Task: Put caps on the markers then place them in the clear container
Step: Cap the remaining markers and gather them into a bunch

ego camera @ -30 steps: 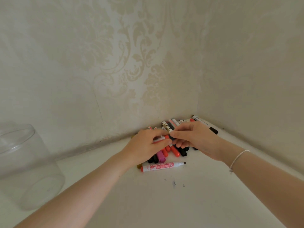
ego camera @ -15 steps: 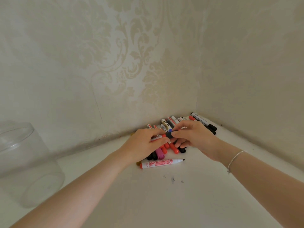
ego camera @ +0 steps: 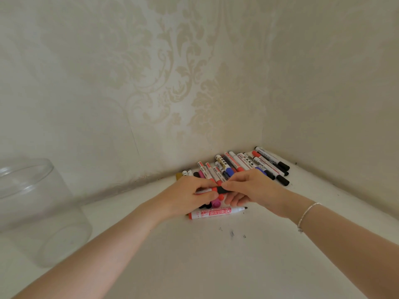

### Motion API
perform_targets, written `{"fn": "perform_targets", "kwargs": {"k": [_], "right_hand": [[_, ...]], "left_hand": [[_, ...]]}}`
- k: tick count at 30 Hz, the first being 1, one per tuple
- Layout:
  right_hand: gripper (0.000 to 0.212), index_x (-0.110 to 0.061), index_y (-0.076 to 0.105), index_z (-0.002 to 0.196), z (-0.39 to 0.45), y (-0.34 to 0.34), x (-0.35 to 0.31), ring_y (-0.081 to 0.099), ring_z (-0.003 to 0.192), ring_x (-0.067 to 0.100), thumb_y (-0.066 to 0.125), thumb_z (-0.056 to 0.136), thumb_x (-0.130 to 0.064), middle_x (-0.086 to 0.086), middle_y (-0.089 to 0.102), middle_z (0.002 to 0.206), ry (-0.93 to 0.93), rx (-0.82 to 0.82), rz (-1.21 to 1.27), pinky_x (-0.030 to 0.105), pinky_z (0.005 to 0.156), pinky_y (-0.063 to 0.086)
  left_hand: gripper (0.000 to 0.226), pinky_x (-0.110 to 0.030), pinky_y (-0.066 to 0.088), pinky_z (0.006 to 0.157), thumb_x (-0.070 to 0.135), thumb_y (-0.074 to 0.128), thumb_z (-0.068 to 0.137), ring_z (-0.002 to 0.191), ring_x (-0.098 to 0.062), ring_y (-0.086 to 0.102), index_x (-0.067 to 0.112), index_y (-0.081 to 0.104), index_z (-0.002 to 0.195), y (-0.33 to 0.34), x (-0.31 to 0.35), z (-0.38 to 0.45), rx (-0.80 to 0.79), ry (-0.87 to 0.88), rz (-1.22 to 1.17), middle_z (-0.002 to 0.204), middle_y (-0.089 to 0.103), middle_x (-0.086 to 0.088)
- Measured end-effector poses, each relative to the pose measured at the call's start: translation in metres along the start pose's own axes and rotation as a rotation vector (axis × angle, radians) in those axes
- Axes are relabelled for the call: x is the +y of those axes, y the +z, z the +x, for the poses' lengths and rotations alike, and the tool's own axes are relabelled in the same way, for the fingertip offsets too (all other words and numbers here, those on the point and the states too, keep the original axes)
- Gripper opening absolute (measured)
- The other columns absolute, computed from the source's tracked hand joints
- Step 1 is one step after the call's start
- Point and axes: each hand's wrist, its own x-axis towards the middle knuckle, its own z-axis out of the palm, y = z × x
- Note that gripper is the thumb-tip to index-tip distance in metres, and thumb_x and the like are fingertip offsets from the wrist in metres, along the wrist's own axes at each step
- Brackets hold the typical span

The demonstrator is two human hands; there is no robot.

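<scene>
Against the wallpapered corner, a marker [ego camera: 207, 190] is being gripped by left hand [ego camera: 190, 196] fingers while a black cap [ego camera: 222, 190], pinched by the right hand [ego camera: 250, 188], is being pressed on; next, probably, carrying to the clear container [ego camera: 36, 210].

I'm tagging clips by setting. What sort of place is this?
Probably a room in a home, at a white table pushed into a corner. The walls carry damask-patterned wallpaper, and loose markers and a clear container sit on the table.

A home setting is suggested: cream damask wallpaper [ego camera: 172, 72] is hung on both walls, which are met in a corner by a white tabletop [ego camera: 216, 266].
</scene>
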Motion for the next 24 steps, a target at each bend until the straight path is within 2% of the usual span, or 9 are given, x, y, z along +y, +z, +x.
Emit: {"fn": "perform_targets", "kwargs": {"k": [2, 5, 6, 9, 12, 14, 17, 21, 24], "right_hand": [[0.019, -0.006, 0.07, 0.086, 0.001, 0.001, 0.0, 0.067, 0.064, 0.015, 0.062, 0.09, -0.023, 0.013, 0.072, 0.078, 0.002, 0.007, 0.0, 0.024, 0.065, 0.054], [0.021, -0.005, 0.07, 0.087, 0.0, 0.003, 0.001, 0.066, 0.061, 0.013, 0.061, 0.091, -0.023, 0.013, 0.072, 0.077, 0.019, -0.004, 0.007, 0.023, 0.062, 0.054], [0.022, -0.005, 0.07, 0.087, 0.0, 0.003, 0.001, 0.066, 0.061, 0.013, 0.06, 0.092, -0.024, 0.013, 0.072, 0.077, 0.022, -0.011, -0.001, 0.023, 0.063, 0.054], [0.026, -0.002, 0.069, 0.092, -0.002, 0.006, 0.002, 0.064, 0.059, 0.013, 0.057, 0.094, -0.025, 0.011, 0.072, 0.074, 0.033, -0.026, -0.046, 0.022, 0.061, 0.052], [0.026, -0.005, 0.068, 0.093, -0.003, 0.006, 0.003, 0.062, 0.057, 0.012, 0.053, 0.096, -0.026, 0.007, 0.071, 0.071, 0.048, -0.016, -0.126, 0.019, 0.058, 0.051], [0.026, -0.011, 0.067, 0.089, -0.004, 0.005, 0.004, 0.061, 0.057, 0.013, 0.051, 0.096, -0.029, 0.007, 0.071, 0.071, 0.047, 0.004, -0.166, 0.02, 0.058, 0.051], [0.027, -0.015, 0.066, 0.084, -0.004, 0.0, 0.006, 0.06, 0.056, 0.013, 0.049, 0.097, -0.03, 0.008, 0.07, 0.072, 0.052, 0.034, -0.174, 0.021, 0.057, 0.051], [0.026, -0.012, 0.066, 0.081, -0.006, -0.007, 0.008, 0.059, 0.054, 0.012, 0.051, 0.097, -0.026, 0.008, 0.07, 0.069, 0.072, 0.041, -0.136, 0.02, 0.056, 0.049], [0.024, -0.007, 0.065, 0.086, -0.005, -0.011, 0.01, 0.06, 0.055, 0.014, 0.053, 0.096, -0.025, 0.009, 0.069, 0.069, 0.076, 0.056, -0.105, 0.023, 0.058, 0.05]], "left_hand": [[0.03, -0.019, 0.052, 0.082, 0.026, 0.057, 0.094, 0.087, 0.005, 0.064, 0.031, 0.063, 0.123, -0.002, 0.0, -0.001, -0.02, -0.001, 0.014, 0.093, 0.068, 0.024], [0.029, -0.013, 0.047, 0.079, 0.03, 0.06, 0.092, 0.089, 0.012, 0.06, 0.034, 0.064, 0.121, -0.002, -0.002, -0.003, -0.026, 0.001, 0.018, 0.092, 0.063, 0.033], [0.027, -0.015, 0.048, 0.079, 0.034, 0.06, 0.092, 0.089, 0.011, 0.061, 0.035, 0.066, 0.118, -0.001, -0.003, -0.002, -0.025, -0.002, 0.011, 0.092, 0.065, 0.031], [0.022, -0.036, 0.053, 0.08, 0.045, 0.058, 0.091, 0.083, -0.002, 0.066, 0.036, 0.069, 0.108, 0.003, -0.005, 0.001, -0.018, -0.007, 0.012, 0.089, 0.072, 0.012], [0.023, -0.042, 0.053, 0.081, 0.043, 0.055, 0.093, 0.082, -0.008, 0.066, 0.033, 0.069, 0.108, 0.007, -0.006, 0.004, -0.026, 0.0, 0.028, 0.09, 0.072, 0.01], [0.024, -0.038, 0.053, 0.081, 0.042, 0.056, 0.093, 0.081, -0.007, 0.066, 0.033, 0.068, 0.112, 0.009, -0.005, 0.006, -0.037, 0.0, 0.024, 0.09, 0.071, 0.014], [0.022, -0.027, 0.053, 0.075, 0.04, 0.056, 0.093, 0.075, 0.001, 0.064, 0.037, 0.066, 0.112, 0.011, -0.002, 0.01, -0.028, -0.002, 0.014, 0.076, 0.067, 0.024], [0.023, -0.022, 0.047, 0.064, 0.043, 0.056, 0.092, 0.067, 0.002, 0.06, 0.038, 0.064, 0.113, 0.015, 0.002, 0.016, -0.022, -0.001, -0.011, 0.077, 0.07, 0.01], [0.023, -0.019, 0.044, 0.062, 0.042, 0.057, 0.093, 0.06, 0.004, 0.056, 0.039, 0.063, 0.114, 0.017, 0.003, 0.019, -0.03, -0.003, -0.023, 0.074, 0.07, 0.007]]}}
